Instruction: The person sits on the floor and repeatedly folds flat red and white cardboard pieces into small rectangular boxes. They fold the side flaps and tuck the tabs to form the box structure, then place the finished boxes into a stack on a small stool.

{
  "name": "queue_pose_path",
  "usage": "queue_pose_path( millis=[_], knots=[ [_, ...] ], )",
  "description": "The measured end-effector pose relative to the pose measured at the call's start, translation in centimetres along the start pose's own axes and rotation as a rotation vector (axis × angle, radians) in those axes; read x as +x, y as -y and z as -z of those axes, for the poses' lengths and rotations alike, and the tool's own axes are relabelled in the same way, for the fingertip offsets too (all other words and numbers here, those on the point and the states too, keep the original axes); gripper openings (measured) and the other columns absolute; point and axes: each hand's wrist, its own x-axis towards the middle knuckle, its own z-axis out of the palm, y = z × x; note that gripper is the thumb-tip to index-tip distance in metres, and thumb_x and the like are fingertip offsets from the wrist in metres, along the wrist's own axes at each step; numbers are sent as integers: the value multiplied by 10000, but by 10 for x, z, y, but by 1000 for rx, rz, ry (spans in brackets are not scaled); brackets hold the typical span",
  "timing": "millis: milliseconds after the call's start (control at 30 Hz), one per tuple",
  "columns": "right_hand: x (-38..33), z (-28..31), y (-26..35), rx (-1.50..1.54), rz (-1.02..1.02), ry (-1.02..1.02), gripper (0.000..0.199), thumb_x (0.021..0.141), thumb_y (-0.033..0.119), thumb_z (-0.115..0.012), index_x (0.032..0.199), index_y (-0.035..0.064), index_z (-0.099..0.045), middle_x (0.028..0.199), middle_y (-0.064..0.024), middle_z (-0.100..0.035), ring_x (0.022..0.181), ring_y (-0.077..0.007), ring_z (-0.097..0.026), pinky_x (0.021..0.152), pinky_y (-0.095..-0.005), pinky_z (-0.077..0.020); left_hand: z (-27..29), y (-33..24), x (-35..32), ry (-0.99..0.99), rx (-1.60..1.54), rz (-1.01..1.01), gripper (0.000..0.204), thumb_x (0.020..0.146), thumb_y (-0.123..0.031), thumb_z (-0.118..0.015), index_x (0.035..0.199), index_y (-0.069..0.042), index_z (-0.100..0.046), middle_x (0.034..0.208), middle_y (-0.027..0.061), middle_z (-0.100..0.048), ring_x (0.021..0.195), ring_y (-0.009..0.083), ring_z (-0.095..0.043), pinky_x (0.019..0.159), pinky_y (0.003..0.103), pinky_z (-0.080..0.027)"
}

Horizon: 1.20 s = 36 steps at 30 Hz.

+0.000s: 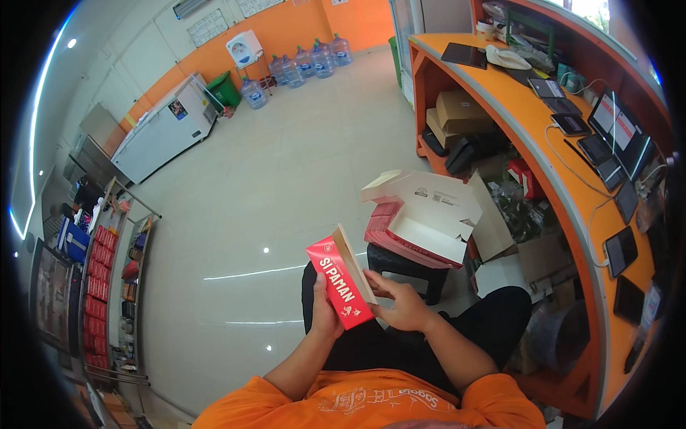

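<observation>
A red cardboard box with white lettering is held upright over my lap, tilted a little. Its inner side shows as a pale board edge along the upper right. My left hand grips the box's left side, with the thumb along its face. On the opposite side, my right hand has its fingers and thumb against the box's right edge; part of the fingertips is hidden. In front of my knees, a stack of unfolded red-and-white box blanks rests on a black stool.
An orange counter curves along the right, with phones, tablets and a laptop on it. Cartons fill its lower shelf. To the left stands a rack with stacked red boxes. A white chest freezer and water bottles line the far wall.
</observation>
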Motion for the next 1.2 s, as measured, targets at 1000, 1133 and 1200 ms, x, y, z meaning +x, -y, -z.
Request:
queue_pose_path(
  millis=[1000, 1133, 1200],
  knots=[
    [2, -15, 1, -495, 346, -84, 491, 769, 186, -904, 1124, 80, -582, 1455, -264, -443, 1228, -419, -601, 1002, -405, -527, 0, -11, 20, -219, -87, -133, 659, 969, -519, -548, 1443, -74, -439, 1342, 120, -607, 1232, 264, -614, 1059, 449, -487],
    [0, -17, -12, -473, 316, -365, 512, 743, 196, -927, 1060, 35, -559, 1291, -261, -541, 1058, -390, -653, 933, -404, -556, -9, -12, 17, -192, -115, -136, 683, 961, -537, -552, 1440, -65, -434, 1346, 127, -597, 1238, 265, -608, 1059, 445, -487],
    [0, -21, -11, -411, 252, -421, 503, 750, 199, -922, 1035, 20, -548, 1258, -270, -546, 1008, -384, -647, 881, -398, -571, -10, -14, 18, -190, -114, -130, 693, 957, -542, -552, 1443, -64, -431, 1359, 131, -588, 1246, 268, -603, 1062, 446, -485]
  ],
)
